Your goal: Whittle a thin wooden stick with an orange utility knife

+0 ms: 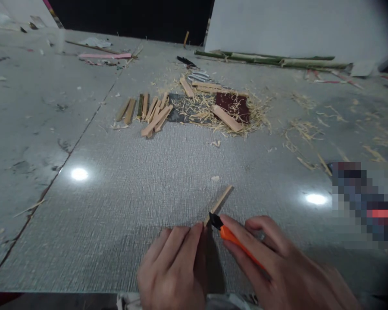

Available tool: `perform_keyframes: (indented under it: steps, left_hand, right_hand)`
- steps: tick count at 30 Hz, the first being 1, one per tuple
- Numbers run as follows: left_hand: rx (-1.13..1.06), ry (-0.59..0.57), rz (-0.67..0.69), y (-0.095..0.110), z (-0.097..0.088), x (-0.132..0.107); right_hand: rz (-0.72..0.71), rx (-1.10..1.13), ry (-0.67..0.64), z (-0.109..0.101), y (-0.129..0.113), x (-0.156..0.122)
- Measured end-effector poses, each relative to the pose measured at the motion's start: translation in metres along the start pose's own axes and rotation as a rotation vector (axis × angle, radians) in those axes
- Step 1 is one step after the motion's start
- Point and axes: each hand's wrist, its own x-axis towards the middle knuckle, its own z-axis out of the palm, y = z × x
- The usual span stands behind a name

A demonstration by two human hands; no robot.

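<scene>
My left hand (174, 262) is closed on the near end of a thin bamboo strip (222, 199), which slants away up and to the right above the table. In my right hand (268, 258) is an orange utility knife (241, 246), gripped with the index finger along its handle. Its dark blade meets the strip just past my left fingertips. Part of the handle is hidden in my right palm, and the strip's near end is covered by my left fingers.
Several short bamboo pieces (157, 120) lie ahead, beside a dark red sheet (233, 105) strewn with shavings (197, 113). Green bamboo stalks (271, 59) rest at the back right. A pink strip (105, 56) lies back left. A seam (69, 153) crosses the grey table (132, 181).
</scene>
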Motion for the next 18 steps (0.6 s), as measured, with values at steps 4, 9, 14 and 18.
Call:
perform_keyframes:
  steps: [4,9,14,18]
  left_hand:
    - [0.028,0.067,-0.039,0.003,0.001,0.004]
    - [0.047,0.162,0.005,0.007,-0.010,0.013]
    - [0.029,0.143,0.071,0.009,-0.029,0.036]
    - [-0.061,0.138,0.144,0.009,-0.037,0.066]
  right_hand:
    - [0.054,-0.184,0.141,-0.005,0.011,0.015]
    - [0.251,0.031,0.236,-0.022,0.041,0.038]
    - [0.503,0.934,0.065,-0.050,0.046,0.077]
    - [0.449,1.209,-0.043,-0.057,0.044,0.108]
